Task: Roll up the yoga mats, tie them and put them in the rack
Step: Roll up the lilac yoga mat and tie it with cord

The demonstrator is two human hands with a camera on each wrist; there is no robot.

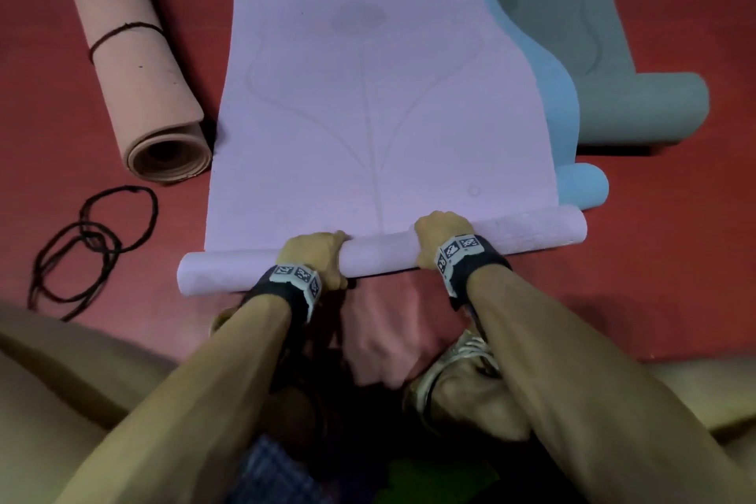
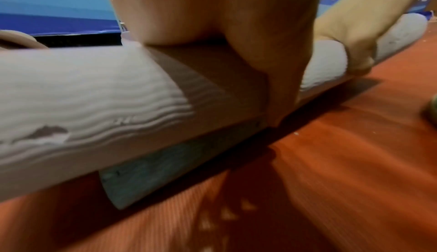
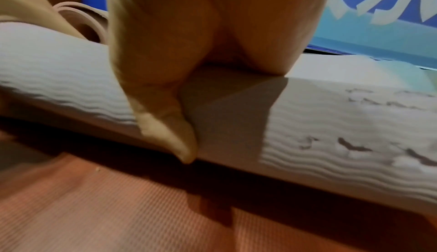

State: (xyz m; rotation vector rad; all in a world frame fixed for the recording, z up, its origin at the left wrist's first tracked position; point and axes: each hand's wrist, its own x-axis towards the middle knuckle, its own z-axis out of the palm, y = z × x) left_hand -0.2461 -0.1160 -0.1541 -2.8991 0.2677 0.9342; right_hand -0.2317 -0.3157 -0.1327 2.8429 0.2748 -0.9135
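Note:
A lilac yoga mat (image 1: pixel 368 94) lies spread on the red floor, its near end curled into a thin roll (image 1: pixel 380 254). My left hand (image 1: pixel 315 254) and my right hand (image 1: pixel 439 235) both grip that roll from above, fingers curled over its far side. Seen from the left wrist, the roll (image 2: pixel 82 97) has a ribbed underside, my thumb (image 2: pixel 276 91) pressed on its near face. In the right wrist view the thumb (image 3: pixel 165 121) also presses the roll (image 3: pixel 331 125). A pink mat (image 1: pixel 135 65) lies rolled and tied with a dark cord at the left.
A blue mat (image 1: pixel 560 115) and a grey-green mat (image 1: pixel 605 53) lie partly rolled under and to the right of the lilac one. Loose dark cord loops (image 1: pixel 94 241) rest on the red floor (image 1: pixel 675 237) at the left. My sandalled feet (image 1: pixel 462 376) are just behind the roll.

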